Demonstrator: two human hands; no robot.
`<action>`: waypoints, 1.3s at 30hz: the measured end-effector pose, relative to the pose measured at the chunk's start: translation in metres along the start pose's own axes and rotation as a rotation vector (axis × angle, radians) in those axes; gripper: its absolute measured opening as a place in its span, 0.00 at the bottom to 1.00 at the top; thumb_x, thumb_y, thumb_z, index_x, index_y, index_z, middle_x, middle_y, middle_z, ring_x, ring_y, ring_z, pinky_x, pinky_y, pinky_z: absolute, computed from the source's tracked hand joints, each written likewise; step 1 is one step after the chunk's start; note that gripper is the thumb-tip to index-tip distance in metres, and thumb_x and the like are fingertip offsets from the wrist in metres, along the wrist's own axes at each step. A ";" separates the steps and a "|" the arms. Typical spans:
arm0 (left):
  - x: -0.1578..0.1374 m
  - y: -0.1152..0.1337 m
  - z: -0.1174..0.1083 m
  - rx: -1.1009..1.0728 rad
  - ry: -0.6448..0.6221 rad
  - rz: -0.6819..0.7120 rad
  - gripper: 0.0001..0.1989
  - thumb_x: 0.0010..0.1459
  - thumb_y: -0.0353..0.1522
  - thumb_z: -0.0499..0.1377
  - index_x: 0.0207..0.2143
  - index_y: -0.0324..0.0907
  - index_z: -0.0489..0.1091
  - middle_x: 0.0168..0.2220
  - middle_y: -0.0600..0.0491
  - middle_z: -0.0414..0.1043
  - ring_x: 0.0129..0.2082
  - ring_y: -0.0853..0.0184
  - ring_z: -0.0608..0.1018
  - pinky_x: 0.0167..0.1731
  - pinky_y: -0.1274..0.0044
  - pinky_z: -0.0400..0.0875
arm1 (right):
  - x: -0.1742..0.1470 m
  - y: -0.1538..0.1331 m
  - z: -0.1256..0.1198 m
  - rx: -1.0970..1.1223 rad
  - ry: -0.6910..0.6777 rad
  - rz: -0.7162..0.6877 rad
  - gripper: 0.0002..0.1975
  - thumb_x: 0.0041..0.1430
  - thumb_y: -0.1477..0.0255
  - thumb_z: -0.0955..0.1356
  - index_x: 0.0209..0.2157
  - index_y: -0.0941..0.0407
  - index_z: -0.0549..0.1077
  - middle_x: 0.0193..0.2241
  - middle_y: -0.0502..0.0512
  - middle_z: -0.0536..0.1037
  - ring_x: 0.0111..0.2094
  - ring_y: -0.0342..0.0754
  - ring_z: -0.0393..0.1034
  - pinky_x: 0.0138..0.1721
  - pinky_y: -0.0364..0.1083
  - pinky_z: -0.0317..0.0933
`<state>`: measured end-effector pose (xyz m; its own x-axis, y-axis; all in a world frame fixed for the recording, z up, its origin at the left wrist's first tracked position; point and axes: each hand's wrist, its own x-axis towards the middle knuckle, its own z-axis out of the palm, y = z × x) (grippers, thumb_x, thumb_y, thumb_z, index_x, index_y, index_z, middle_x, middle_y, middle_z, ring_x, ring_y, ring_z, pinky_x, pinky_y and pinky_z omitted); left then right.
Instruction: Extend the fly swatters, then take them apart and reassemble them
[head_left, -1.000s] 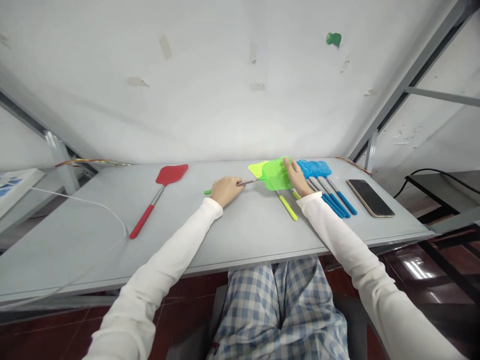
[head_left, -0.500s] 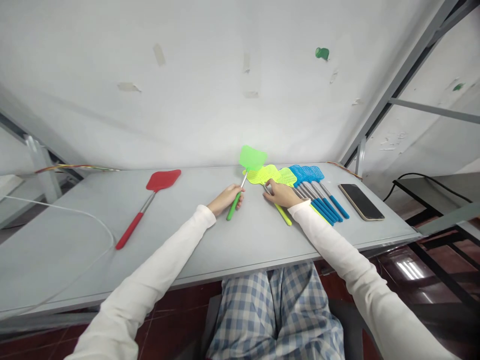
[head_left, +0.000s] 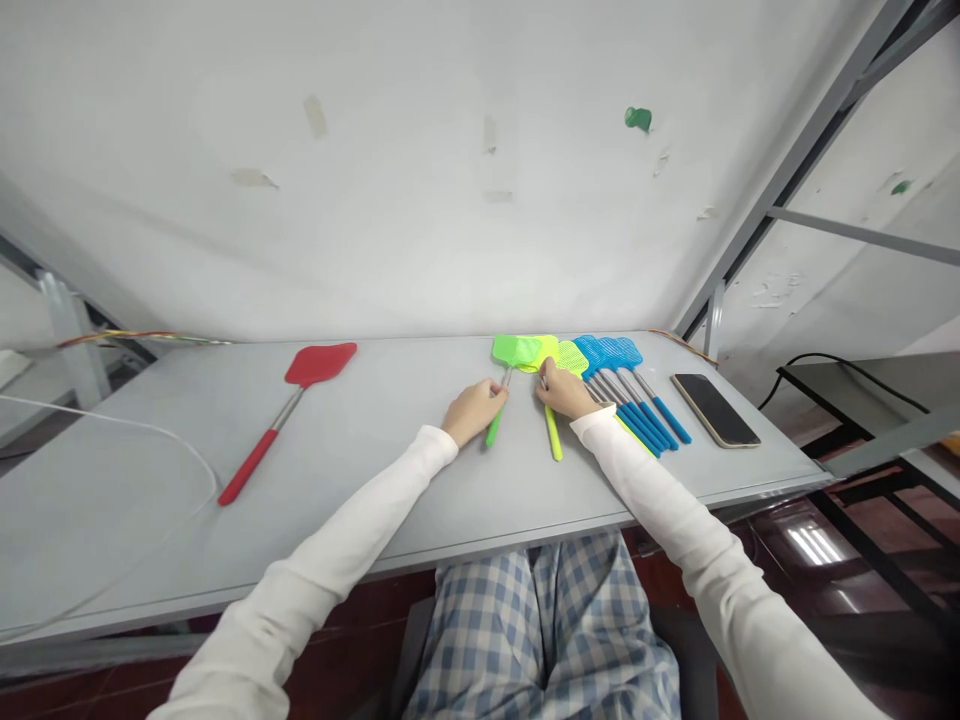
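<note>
My left hand (head_left: 474,412) is closed on the metal shaft of a green fly swatter (head_left: 493,430). The green head overlaps the left part of a yellow fly swatter (head_left: 554,436), whose handle points toward me. My right hand (head_left: 568,388) pinches that yellow swatter's shaft just below its head. Another yellow fly swatter (head_left: 573,358) lies partly under my right hand and wrist. Right beside it, several blue fly swatters (head_left: 621,352) overlap in a fanned row, handles toward me. Apart on the left lies a red fly swatter (head_left: 250,468).
A black-screened phone (head_left: 715,410) lies at the right end of the grey table (head_left: 360,500). A white cable (head_left: 196,455) curves over the left side. The white wall (head_left: 390,200) stands behind the table, with a metal frame (head_left: 750,235) at the right.
My left hand has moved right and lowered the green swatter, its head now over the yellow one's. The yellow swatter under my right hand has swung more upright, its handle end shifting left.
</note>
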<state>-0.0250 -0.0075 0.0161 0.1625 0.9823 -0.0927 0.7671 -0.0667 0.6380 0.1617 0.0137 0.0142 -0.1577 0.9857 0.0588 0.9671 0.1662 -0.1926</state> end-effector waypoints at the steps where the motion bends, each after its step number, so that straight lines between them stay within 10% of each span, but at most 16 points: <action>1: 0.001 0.004 0.004 0.094 0.035 0.009 0.17 0.60 0.45 0.48 0.35 0.44 0.69 0.29 0.50 0.78 0.30 0.63 0.78 0.32 0.75 0.65 | 0.001 0.001 -0.001 0.016 -0.009 -0.002 0.13 0.59 0.74 0.61 0.46 0.59 0.61 0.36 0.63 0.78 0.38 0.55 0.73 0.33 0.46 0.58; 9: 0.010 0.032 0.032 0.330 0.085 0.208 0.17 0.63 0.42 0.46 0.38 0.43 0.69 0.36 0.44 0.77 0.38 0.56 0.78 0.36 0.71 0.65 | 0.000 0.011 -0.010 0.313 -0.121 0.089 0.09 0.62 0.72 0.60 0.44 0.56 0.60 0.24 0.53 0.76 0.17 0.47 0.66 0.25 0.44 0.59; 14: 0.013 0.024 0.024 0.358 0.126 0.240 0.20 0.66 0.43 0.41 0.40 0.44 0.69 0.36 0.45 0.77 0.38 0.59 0.78 0.37 0.72 0.65 | 0.000 0.005 -0.007 0.155 0.057 0.056 0.08 0.65 0.68 0.59 0.40 0.56 0.65 0.29 0.59 0.78 0.30 0.50 0.72 0.30 0.44 0.57; 23: 0.005 -0.087 -0.080 0.499 0.723 -0.320 0.21 0.59 0.29 0.45 0.53 0.30 0.61 0.56 0.29 0.60 0.56 0.46 0.65 0.47 0.59 0.63 | -0.007 -0.011 0.003 0.127 0.112 -0.260 0.13 0.62 0.63 0.64 0.44 0.57 0.66 0.34 0.55 0.75 0.33 0.47 0.68 0.35 0.43 0.55; 28: -0.008 -0.146 -0.120 0.428 0.581 -0.751 0.19 0.58 0.28 0.47 0.52 0.31 0.61 0.53 0.34 0.63 0.55 0.42 0.63 0.43 0.53 0.62 | -0.008 -0.011 0.006 0.105 0.063 -0.321 0.08 0.61 0.69 0.64 0.40 0.57 0.68 0.39 0.56 0.73 0.39 0.47 0.67 0.43 0.44 0.57; 34: -0.001 -0.142 -0.118 0.471 0.463 -0.535 0.18 0.56 0.28 0.51 0.48 0.31 0.64 0.52 0.28 0.64 0.56 0.40 0.65 0.48 0.55 0.62 | -0.006 -0.012 0.008 0.129 0.113 -0.307 0.09 0.64 0.68 0.62 0.40 0.57 0.70 0.38 0.56 0.70 0.37 0.46 0.67 0.44 0.45 0.59; 39: 0.002 -0.096 -0.085 0.326 0.444 0.158 0.17 0.62 0.30 0.46 0.52 0.38 0.62 0.51 0.38 0.63 0.48 0.56 0.74 0.45 0.66 0.70 | 0.002 -0.010 0.010 0.479 0.380 -0.272 0.17 0.65 0.61 0.60 0.46 0.58 0.66 0.44 0.61 0.68 0.47 0.49 0.65 0.49 0.48 0.60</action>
<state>-0.1510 0.0157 0.0203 0.0685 0.9305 0.3598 0.9179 -0.2001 0.3427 0.1496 0.0140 0.0069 -0.2174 0.8437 0.4908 0.6937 0.4872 -0.5304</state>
